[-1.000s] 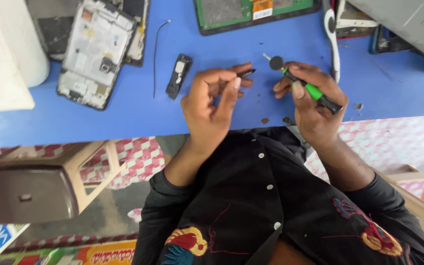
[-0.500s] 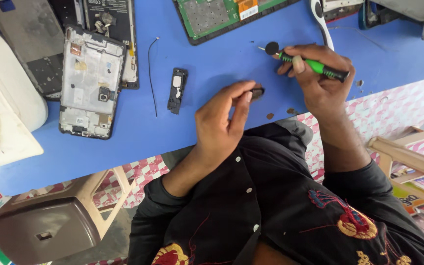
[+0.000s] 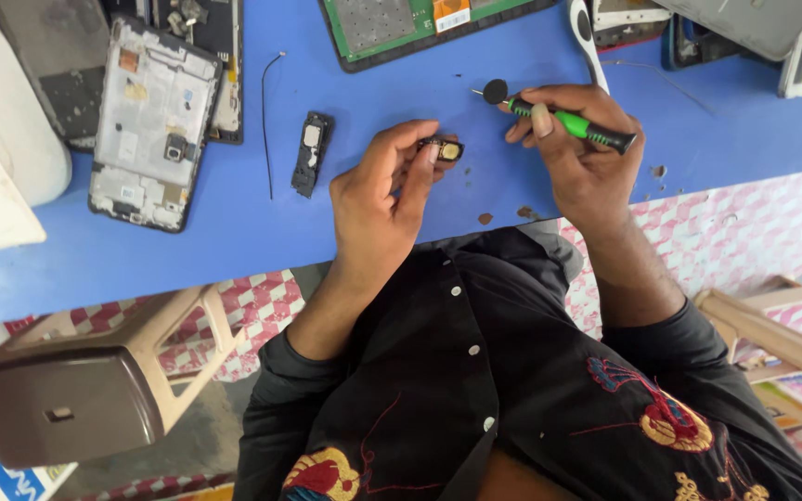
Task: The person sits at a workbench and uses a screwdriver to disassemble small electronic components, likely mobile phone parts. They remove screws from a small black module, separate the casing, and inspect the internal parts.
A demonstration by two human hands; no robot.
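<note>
You have two hands over the blue table: your left hand pinches one small dark part with a gold face, and your right hand grips one green-handled screwdriver. On the tabletop you can count one opened phone frame with its insides showing, one small black module lying beside it, one thin black wire, and one green circuit board at the far edge. One white-handled tool lies past your right hand. Below the table edge you have two plastic stools, one brown on your left and one beige on your right.
</note>
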